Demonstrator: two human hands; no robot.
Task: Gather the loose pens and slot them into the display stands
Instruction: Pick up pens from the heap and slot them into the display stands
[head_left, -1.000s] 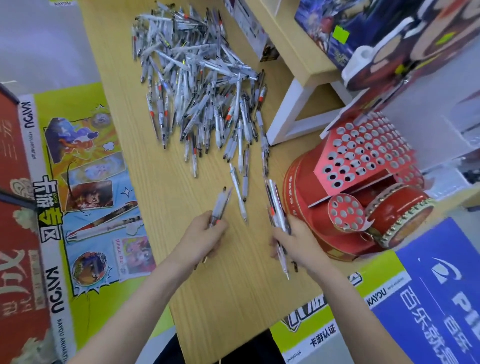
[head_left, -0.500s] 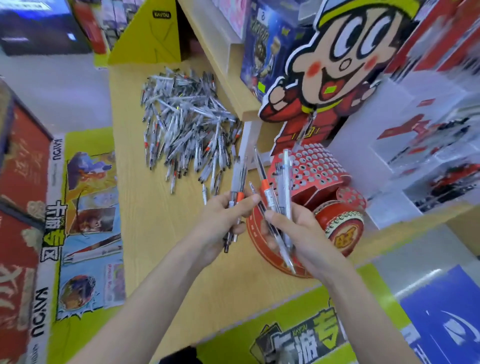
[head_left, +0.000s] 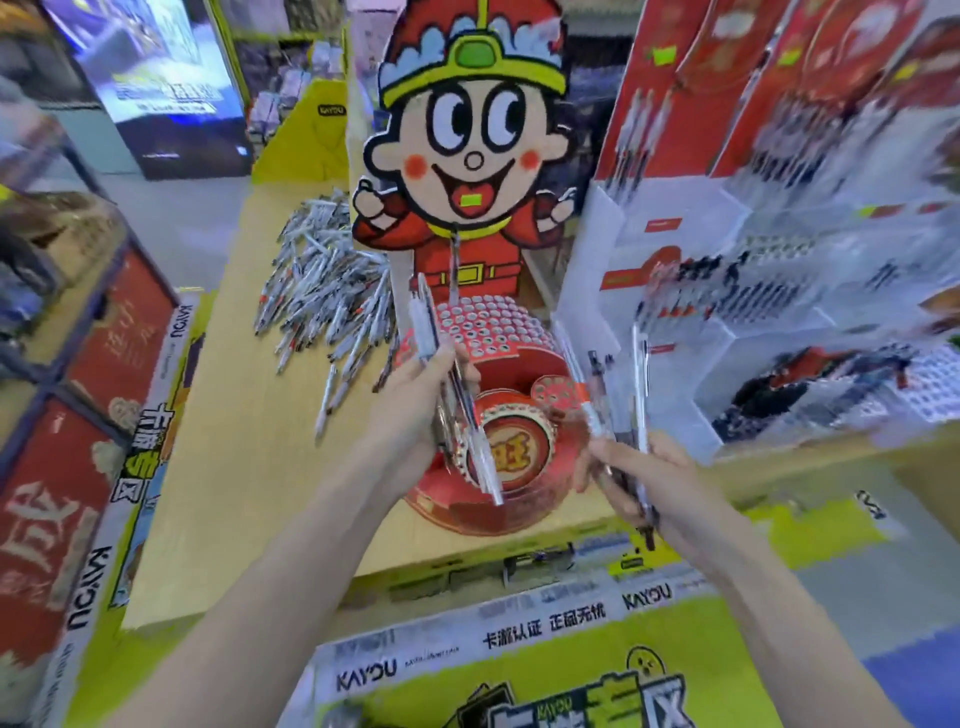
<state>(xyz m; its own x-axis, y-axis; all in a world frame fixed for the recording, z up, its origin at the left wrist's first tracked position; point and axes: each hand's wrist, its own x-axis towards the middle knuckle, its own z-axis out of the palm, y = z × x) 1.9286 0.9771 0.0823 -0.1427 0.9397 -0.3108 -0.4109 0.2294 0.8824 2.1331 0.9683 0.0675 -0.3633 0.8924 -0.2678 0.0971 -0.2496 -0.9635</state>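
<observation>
Nearest to us, our left hand (head_left: 415, 415) grips a small bundle of clear-barrelled pens (head_left: 457, 395), its fingers curled round them so that they slant from above the hand down over the front of the stand. Our right hand (head_left: 644, 478) is held apart from it, off to the right, and clamps a second fan of clear and dark pens (head_left: 618, 400) that point upward. Between and just behind the two hands we see the round red cardboard display stand (head_left: 498, 431), drum-shaped, with a sloping red top panel pierced by rows of small round holes (head_left: 483, 327); it stands on the pale wooden tabletop (head_left: 234, 441). A tall cartoon cut-out figure in a red costume and hat (head_left: 467, 150) rises from the back of the stand. Farther off on the tabletop, to the left of the figure, lies the big loose heap of silver-grey pens (head_left: 327, 291), with one stray pen (head_left: 324, 402) lying nearer to us. To the right, blurred, stands a white tiered rack of dark pens (head_left: 727, 296).
</observation>
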